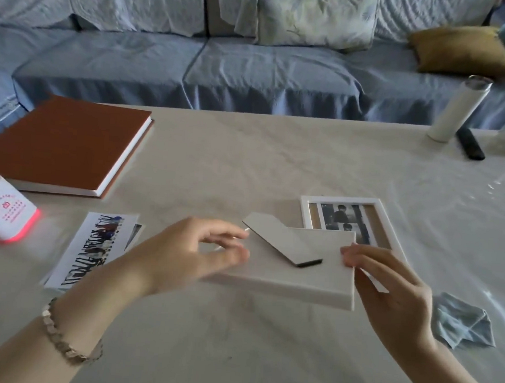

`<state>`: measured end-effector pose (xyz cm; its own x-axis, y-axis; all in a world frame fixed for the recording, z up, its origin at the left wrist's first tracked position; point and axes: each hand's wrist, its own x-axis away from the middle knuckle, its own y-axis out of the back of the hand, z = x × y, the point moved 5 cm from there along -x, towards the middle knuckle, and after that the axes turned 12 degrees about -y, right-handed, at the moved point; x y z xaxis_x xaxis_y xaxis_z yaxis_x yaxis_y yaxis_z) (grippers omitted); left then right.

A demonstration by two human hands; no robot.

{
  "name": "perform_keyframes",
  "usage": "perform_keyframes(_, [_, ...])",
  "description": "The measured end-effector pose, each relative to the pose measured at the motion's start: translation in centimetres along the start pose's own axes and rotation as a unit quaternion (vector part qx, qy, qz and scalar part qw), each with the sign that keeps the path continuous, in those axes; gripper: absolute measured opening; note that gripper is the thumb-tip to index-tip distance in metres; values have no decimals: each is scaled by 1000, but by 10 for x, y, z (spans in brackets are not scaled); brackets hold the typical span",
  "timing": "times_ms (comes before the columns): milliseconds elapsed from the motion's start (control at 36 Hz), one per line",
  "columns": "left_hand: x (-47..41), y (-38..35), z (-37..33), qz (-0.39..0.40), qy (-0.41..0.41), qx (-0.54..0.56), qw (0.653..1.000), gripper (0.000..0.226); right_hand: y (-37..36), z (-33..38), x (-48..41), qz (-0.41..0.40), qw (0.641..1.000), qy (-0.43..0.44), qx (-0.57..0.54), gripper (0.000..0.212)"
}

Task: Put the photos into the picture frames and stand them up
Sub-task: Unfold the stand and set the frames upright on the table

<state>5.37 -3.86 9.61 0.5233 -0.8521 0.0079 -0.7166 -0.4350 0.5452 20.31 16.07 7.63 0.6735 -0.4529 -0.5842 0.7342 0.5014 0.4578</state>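
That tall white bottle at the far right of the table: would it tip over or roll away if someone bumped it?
The white bottle would probably tip easily: it stands tall and narrow on a small base. Once down, its round body would likely roll, though the black remote lying beside its base might stop it. How heavy it is cannot be told, since its contents are hidden.
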Motion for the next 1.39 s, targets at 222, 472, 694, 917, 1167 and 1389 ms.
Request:
perform_keyframes(222, [-17,-31,10,-6,71,80,994,18,-6,-3,6,16,999,16,27,15])
perform_keyframes(472, [-32,-26,-12,-41,-3,218,975,57,-11,-18,3,65,997,-48,7,10])
perform_keyframes(694, [-30,-25,-16,0,-32,156,987,78,-38,-15,-4,231,961,-145,-52,74])
perform_keyframes(917, [-60,21,-19,-93,-41,-81,992,67,-64,-13,-44,189,916,-289,-202,23])
perform_keyframes(1167, [-82,56,45,-318,114,76,938,62,-112,-35,-110,186,867,-376,-268,14])
perform_keyframes(1389, [-102,61,72,-322,198,87,922,70,-150,-53,-130,255,830,-417,-267,15])
